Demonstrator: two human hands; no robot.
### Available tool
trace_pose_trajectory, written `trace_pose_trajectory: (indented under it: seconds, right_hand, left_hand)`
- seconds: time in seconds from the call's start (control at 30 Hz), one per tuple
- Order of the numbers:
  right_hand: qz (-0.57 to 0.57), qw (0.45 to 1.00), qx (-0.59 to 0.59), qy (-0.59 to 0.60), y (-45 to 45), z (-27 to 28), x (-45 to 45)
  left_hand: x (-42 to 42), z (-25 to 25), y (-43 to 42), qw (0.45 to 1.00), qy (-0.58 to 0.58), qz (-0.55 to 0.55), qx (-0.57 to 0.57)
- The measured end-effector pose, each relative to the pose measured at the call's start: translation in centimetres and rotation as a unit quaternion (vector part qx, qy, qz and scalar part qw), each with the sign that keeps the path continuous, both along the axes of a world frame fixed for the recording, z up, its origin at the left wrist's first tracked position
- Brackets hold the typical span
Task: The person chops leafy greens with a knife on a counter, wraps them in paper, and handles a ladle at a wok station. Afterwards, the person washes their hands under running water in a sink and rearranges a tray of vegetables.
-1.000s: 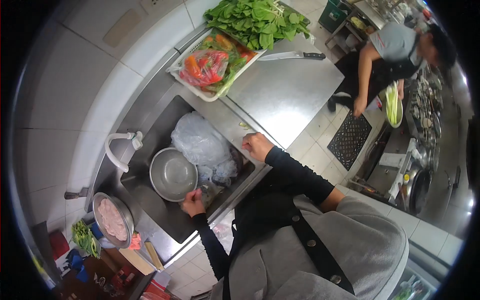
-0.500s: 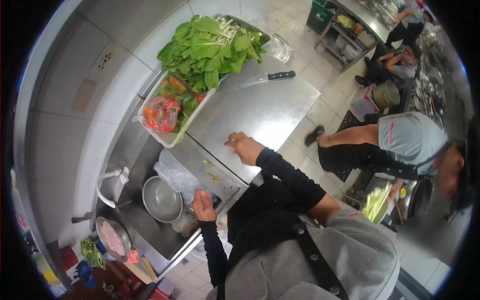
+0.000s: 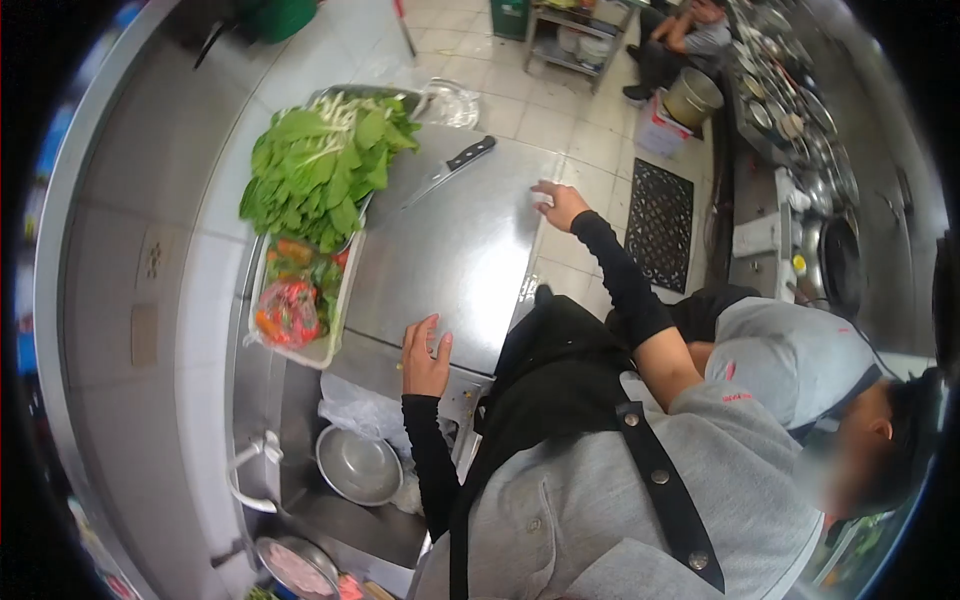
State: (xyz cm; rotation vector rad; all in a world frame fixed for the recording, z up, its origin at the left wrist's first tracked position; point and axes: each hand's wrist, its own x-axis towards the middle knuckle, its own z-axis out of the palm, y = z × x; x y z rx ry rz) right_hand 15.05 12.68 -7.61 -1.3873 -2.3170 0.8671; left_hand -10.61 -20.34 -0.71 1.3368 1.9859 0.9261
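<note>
My left hand (image 3: 426, 357) is over the counter strip between the sink and the steel table (image 3: 450, 235), its fingers apart and nothing in it. Near the table's right edge is my right hand (image 3: 561, 206), fingers spread and empty. A knife (image 3: 450, 169) with a black handle lies on the table. Leafy greens (image 3: 315, 165) are heaped at the back left. Below them a white basket (image 3: 333, 345) holds a bag of red and orange peppers (image 3: 288, 312) and other greens.
In the sink (image 3: 310, 500) are a metal bowl (image 3: 359, 465) and a clear plastic bag (image 3: 355, 412), beside a white faucet (image 3: 240, 470). A bowl of pale meat (image 3: 297, 568) sits at the bottom. A co-worker (image 3: 790, 350) bends close at my right; another person (image 3: 685, 45) sits far back.
Both hands have moved away from the sink, the left to the counter strip and the right to the table's right edge. My view has turned toward the table. The nearby co-worker has come closer.
</note>
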Motion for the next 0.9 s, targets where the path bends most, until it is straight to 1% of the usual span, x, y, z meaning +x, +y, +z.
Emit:
trace_pose_trajectory:
  seconds: [0.1,0.2,0.23,0.27,0.3,0.33,0.37,0.4,0.43,0.47,0.5,0.53,0.57,0.6,0.63,0.67,0.7,0.73,0.8,0.83,0.9]
  right_hand:
    - [-0.086,0.995,-0.051,-0.022,2.2,-4.0,6.8]
    - [-0.171,0.980,-0.098,-0.032,3.2,-10.4,15.1]
    - [-0.223,0.965,-0.140,-0.013,2.5,-11.7,17.8]
    - [-0.270,0.940,-0.209,-0.015,1.8,-12.6,20.6]
    - [-0.292,0.933,-0.208,-0.017,0.5,-15.5,23.9]
    - [-0.302,0.938,-0.145,-0.086,-0.7,-23.1,28.1]
    - [-0.265,0.941,-0.130,-0.164,-1.7,-32.3,32.8]
    - [-0.290,0.908,-0.231,-0.193,-4.8,-26.4,33.4]
    - [-0.308,0.904,-0.209,-0.212,-8.5,-37.4,38.1]
    - [-0.342,0.865,-0.288,-0.229,-11.2,-40.6,40.4]
    - [-0.370,0.819,-0.368,-0.240,-14.1,-42.1,41.5]
    - [-0.415,0.795,-0.396,-0.199,-17.1,-40.0,42.6]
    - [-0.440,0.778,-0.406,-0.192,-20.0,-40.4,43.7]
    - [-0.465,0.761,-0.414,-0.184,-21.2,-39.6,44.4]
    - [-0.417,0.764,-0.452,-0.194,-21.8,-38.9,45.4]
    - [-0.369,0.765,-0.489,-0.201,-22.2,-34.8,46.4]
    - [-0.491,0.707,-0.495,-0.118,-22.3,-31.9,46.6]
    - [-0.532,0.691,-0.481,-0.088,-21.3,-29.7,46.5]
    - [-0.610,0.653,-0.448,-0.035,-21.3,-28.8,48.0]
    - [-0.682,0.594,-0.421,0.067,-20.0,-26.8,47.9]
    - [-0.729,0.548,-0.360,0.195,-17.6,-25.4,48.4]
  left_hand:
    - [0.2,-1.3,2.3,0.998,-0.017,-0.044,-0.048]
    - [0.9,-3.7,5.4,0.995,0.004,-0.099,-0.022]
    - [1.7,-3.6,7.1,0.993,-0.001,-0.114,-0.031]
    - [2.7,-3.3,9.0,0.991,-0.006,-0.128,-0.038]
    - [3.8,-3.1,10.8,0.989,-0.008,-0.140,-0.047]
    - [5.1,-3.2,12.8,0.985,-0.016,-0.159,-0.060]
    - [6.4,-3.2,15.1,0.981,-0.021,-0.177,-0.073]
    - [7.8,-3.2,17.5,0.977,-0.024,-0.195,-0.088]
    - [9.3,-3.1,20.0,0.973,-0.020,-0.214,-0.084]
    - [11.2,-3.2,22.5,0.969,-0.016,-0.235,-0.080]
    - [13.1,-3.3,24.9,0.964,-0.012,-0.254,-0.079]
    - [14.9,-3.8,27.3,0.957,-0.015,-0.281,-0.077]
    - [16.8,-4.6,29.9,0.949,-0.018,-0.306,-0.073]
    - [18.9,-5.3,32.5,0.941,-0.021,-0.330,-0.066]
    - [21.1,-5.9,35.2,0.934,-0.011,-0.352,-0.067]
    - [23.6,-6.5,37.7,0.924,-0.001,-0.375,-0.069]
    - [25.9,-6.7,39.9,0.913,0.010,-0.401,-0.074]
    - [28.1,-7.0,42.0,0.896,0.028,-0.435,-0.083]
    - [33.6,-7.2,46.1,0.860,0.062,-0.496,-0.101]
    - [36.5,-7.0,47.6,0.850,0.042,-0.519,-0.080]
    - [41.4,-8.5,50.9,0.823,0.014,-0.562,-0.077]
